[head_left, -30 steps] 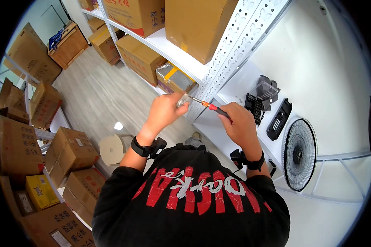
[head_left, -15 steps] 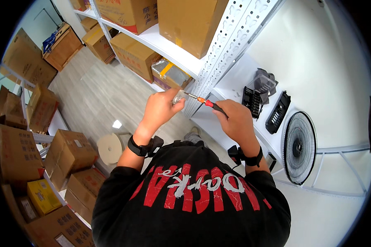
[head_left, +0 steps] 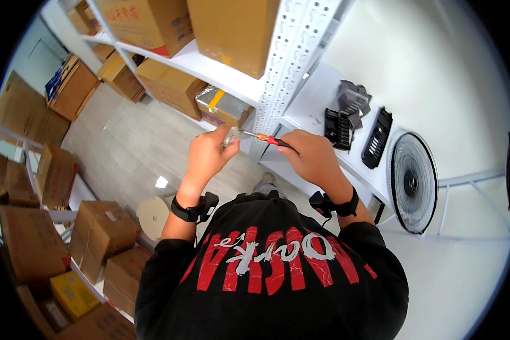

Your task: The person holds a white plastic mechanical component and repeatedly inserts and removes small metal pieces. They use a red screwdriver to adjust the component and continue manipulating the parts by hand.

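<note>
My right hand is closed around the dark handle of a screwdriver with a red and orange collar. Its metal shaft points left, toward my left hand. Between the thumb and fingers of that hand is a small clear piece, which looks like transparent plastic; its exact kind is too small to make out. The screwdriver's tip meets or nearly meets this piece. Both hands are held in the air in front of my chest, with a black band on each wrist.
On the white shelf to the right lie a black bit case, a long black slotted tray and grey pieces. A round fan grille stands beside them. Cardboard boxes fill the racks ahead and left. A round cream-coloured object is low at left.
The view has shifted, so the shelf and hands appear further left. My hands keep the same grip on the screwdriver and the clear piece, with the tip still at it.
</note>
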`<state>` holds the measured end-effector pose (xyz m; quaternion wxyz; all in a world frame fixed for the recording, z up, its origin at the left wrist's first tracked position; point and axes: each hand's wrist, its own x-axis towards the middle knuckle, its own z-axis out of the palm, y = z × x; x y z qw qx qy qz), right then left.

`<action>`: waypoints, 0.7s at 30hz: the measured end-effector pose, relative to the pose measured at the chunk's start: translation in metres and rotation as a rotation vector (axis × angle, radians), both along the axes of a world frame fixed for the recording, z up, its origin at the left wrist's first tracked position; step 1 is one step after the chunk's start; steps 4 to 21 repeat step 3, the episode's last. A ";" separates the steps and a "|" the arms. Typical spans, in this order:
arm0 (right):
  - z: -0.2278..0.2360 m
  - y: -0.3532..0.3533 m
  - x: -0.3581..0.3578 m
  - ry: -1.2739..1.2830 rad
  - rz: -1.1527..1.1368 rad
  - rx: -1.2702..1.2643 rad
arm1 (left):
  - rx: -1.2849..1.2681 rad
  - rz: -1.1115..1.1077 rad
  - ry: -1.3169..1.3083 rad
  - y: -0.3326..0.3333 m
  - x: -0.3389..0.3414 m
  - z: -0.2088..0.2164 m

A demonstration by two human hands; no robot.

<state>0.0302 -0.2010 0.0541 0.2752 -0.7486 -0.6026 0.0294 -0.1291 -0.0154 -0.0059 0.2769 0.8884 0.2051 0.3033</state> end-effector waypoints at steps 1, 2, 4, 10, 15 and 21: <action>-0.005 -0.001 0.001 -0.005 -0.003 -0.016 | -0.001 -0.005 0.009 0.001 -0.001 -0.001; -0.010 -0.001 0.004 -0.015 -0.013 -0.032 | 0.000 -0.017 0.012 0.002 0.000 -0.001; -0.016 0.000 0.006 -0.024 -0.024 -0.048 | 0.003 -0.053 0.004 0.001 0.012 0.000; -0.016 0.000 0.006 -0.024 -0.024 -0.048 | 0.003 -0.053 0.004 0.001 0.012 0.000; -0.016 0.000 0.006 -0.024 -0.024 -0.048 | 0.003 -0.053 0.004 0.001 0.012 0.000; -0.016 0.000 0.006 -0.024 -0.024 -0.048 | 0.003 -0.053 0.004 0.001 0.012 0.000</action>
